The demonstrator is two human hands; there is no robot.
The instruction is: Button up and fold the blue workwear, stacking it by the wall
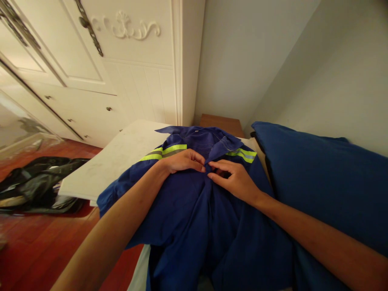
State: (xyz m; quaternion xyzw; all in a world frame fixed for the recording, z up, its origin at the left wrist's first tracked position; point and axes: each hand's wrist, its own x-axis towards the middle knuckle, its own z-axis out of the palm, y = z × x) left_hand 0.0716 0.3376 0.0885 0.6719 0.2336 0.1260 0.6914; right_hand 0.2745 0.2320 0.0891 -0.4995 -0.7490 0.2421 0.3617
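The jacket (pixel 178 198) lies front up on the desk (pixel 106 161), directly under both hands, so neither is nearer: they meet on its front, just below the collar (pixel 224 147). With that meeting point as the centre of the dial, the jacket's long axis runs from the collar at 12 o'clock to the lower folds at 6. The collar's near tip comes down to the fingers from 1 o'clock, and the front seam (pixel 208 198) drops away toward 6.

The left hand (pixel 182 160) reaches in from 8 o'clock, its fingers bunched and pinching the cloth from that side. The right hand (pixel 239 180) comes from 4 o'clock, thumb and forefinger nipping the same bit of fabric from opposite. The fingertips are almost touching; whether a button sits between them is hidden. Farther out, a blue cushion (pixel 324 182) stands at 3 o'clock, beside the jacket.
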